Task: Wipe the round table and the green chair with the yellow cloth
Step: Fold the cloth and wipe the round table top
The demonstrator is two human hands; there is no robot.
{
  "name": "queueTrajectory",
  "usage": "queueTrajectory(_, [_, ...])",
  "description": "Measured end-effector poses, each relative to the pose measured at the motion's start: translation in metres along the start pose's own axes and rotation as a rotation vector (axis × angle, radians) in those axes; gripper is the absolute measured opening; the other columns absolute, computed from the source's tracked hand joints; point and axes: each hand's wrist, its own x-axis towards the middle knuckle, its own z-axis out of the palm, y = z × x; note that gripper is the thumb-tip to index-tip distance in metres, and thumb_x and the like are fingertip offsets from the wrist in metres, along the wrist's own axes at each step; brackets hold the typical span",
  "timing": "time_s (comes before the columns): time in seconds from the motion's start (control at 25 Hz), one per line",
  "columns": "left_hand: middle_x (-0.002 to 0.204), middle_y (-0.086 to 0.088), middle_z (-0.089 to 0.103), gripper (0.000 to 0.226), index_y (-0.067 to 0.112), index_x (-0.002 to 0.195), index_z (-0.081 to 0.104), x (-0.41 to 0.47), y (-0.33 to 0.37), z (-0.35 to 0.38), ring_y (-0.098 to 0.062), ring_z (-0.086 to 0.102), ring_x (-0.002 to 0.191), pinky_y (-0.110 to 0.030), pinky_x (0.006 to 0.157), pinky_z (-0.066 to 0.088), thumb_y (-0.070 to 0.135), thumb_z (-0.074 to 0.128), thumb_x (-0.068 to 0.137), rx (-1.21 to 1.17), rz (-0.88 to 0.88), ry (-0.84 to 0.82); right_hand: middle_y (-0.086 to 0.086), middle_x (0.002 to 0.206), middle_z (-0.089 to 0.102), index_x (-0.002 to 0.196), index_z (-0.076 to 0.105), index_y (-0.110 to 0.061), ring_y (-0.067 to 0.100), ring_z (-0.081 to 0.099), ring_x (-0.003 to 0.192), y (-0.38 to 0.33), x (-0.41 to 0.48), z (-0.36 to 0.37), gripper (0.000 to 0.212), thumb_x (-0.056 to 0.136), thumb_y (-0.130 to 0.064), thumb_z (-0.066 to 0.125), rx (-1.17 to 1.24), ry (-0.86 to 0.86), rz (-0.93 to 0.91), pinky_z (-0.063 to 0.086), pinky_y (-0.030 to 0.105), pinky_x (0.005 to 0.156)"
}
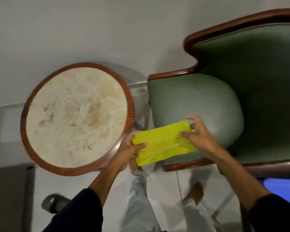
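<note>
From the head camera I look straight down at 2 hands holding the yellow cloth [164, 142] between them, folded into a flat rectangle. The left hand [130, 153] grips the cloth's left end, thumb on top and fingers curled underneath. The right hand [197, 133] pinches the right end, thumb pressed on the upper face and fingers wrapped behind the far edge. The cloth hangs in the air, over the front left corner of the green chair [199, 104], touching neither the seat nor the round desk [77, 118] as far as I can tell.

The desk stands just left of the chair, with a pale, mottled top (stained or patterned, I cannot say which) inside a reddish-brown wooden rim. The chair has green upholstery and a dark wooden frame. Below the hands I see light trousers [139, 198], a bare foot [195, 191] on the white tiled floor [164, 185], and dark sleeves.
</note>
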Motion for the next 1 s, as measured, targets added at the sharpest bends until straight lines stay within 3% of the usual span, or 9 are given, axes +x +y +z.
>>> queueTrajectory(0.08, [0.125,-0.020,0.062,0.051,0.012,0.120,0.056,0.034,-0.012,-0.071,-0.039,0.061,0.112,-0.045,0.081,0.059,-0.005,0.076,0.076,-0.015,-0.033,0.090,0.005,0.088,0.060,0.130,0.046,-0.007,0.020,0.060,0.078,-0.012,0.049,0.077,0.055,0.081,0.006,0.066,-0.057,-0.054,0.025,0.051,0.016,0.077])
queueTrajectory(0.12, [0.129,-0.024,0.058,0.056,0.006,0.125,0.052,0.052,-0.018,-0.100,-0.043,0.058,0.118,-0.054,0.090,0.055,-0.005,0.074,0.074,-0.032,-0.020,0.143,0.002,0.083,0.056,0.128,0.049,-0.006,0.018,0.056,0.075,-0.021,0.072,0.112,0.051,0.081,0.006,0.065,-0.107,-0.035,0.017,0.048,0.015,0.074])
queueTrajectory(0.2, [0.127,-0.021,0.060,0.055,0.005,0.126,0.050,0.074,-0.023,-0.135,-0.041,0.058,0.117,-0.051,0.093,0.051,-0.003,0.067,0.075,0.216,0.129,0.274,0.009,0.099,0.058,0.129,0.048,-0.010,0.027,0.057,0.093,-0.034,0.099,0.166,0.049,0.083,-0.003,0.064,-0.212,0.057,0.039,0.046,0.030,0.087])
queueTrajectory(0.32, [0.122,-0.024,0.060,0.046,0.003,0.125,0.055,0.110,-0.013,-0.181,-0.042,0.059,0.109,-0.049,0.090,0.048,0.005,0.056,0.079,0.975,0.474,0.565,0.018,0.144,0.043,0.145,0.035,-0.013,0.036,0.041,0.133,-0.033,0.097,0.247,0.063,0.090,-0.031,0.060,-0.505,0.351,0.039,0.037,0.047,0.106])
queueTrajectory(0.44, [0.146,-0.025,0.045,0.048,0.004,0.139,0.046,0.164,0.001,-0.228,-0.040,0.045,0.134,-0.056,0.109,0.033,0.023,0.048,0.095,1.336,0.519,0.663,0.026,0.161,0.012,0.153,0.015,-0.005,0.037,0.012,0.149,-0.048,0.095,0.322,0.085,0.094,-0.059,0.040,-0.352,0.336,0.199,0.021,0.053,0.119])
queueTrajectory(0.52, [0.159,-0.020,0.028,0.055,0.011,0.148,0.034,0.189,-0.003,-0.250,-0.035,0.026,0.147,-0.058,0.117,0.019,0.038,0.038,0.101,1.376,0.382,0.672,0.026,0.162,0.000,0.154,0.005,-0.004,0.036,-0.001,0.151,-0.055,0.135,0.331,0.091,0.093,-0.065,0.033,-0.359,0.353,0.258,0.013,0.052,0.121])
queueTrajectory(0.6, [0.162,-0.016,0.020,0.059,0.014,0.150,0.029,0.203,-0.016,-0.263,-0.031,0.016,0.150,-0.059,0.119,0.013,0.047,0.031,0.101,1.348,0.361,0.696,0.023,0.163,0.003,0.155,0.006,-0.006,0.035,0.002,0.151,-0.061,0.188,0.316,0.086,0.095,-0.064,0.028,-0.540,0.380,0.102,0.012,0.052,0.122])
queueTrajectory(0.8, [0.161,-0.010,0.026,0.053,0.020,0.148,0.033,0.211,-0.026,-0.271,-0.025,0.021,0.149,-0.056,0.118,0.016,0.045,0.027,0.101,1.283,0.474,0.771,0.021,0.163,0.011,0.154,0.013,-0.008,0.036,0.008,0.151,-0.121,0.308,0.328,0.073,0.098,-0.052,0.023,-0.776,0.359,-0.267,0.011,0.052,0.122])
queueTrajectory(1.0, [0.161,-0.012,0.026,0.050,0.014,0.151,0.027,0.209,-0.024,-0.269,-0.026,0.020,0.150,-0.053,0.121,0.013,0.030,0.026,0.103,1.163,0.456,0.853,0.016,0.163,0.015,0.154,0.019,-0.014,0.031,0.008,0.152,-0.073,0.205,0.376,0.064,0.100,-0.047,0.027,-0.930,0.078,-0.678,0.012,0.052,0.123])
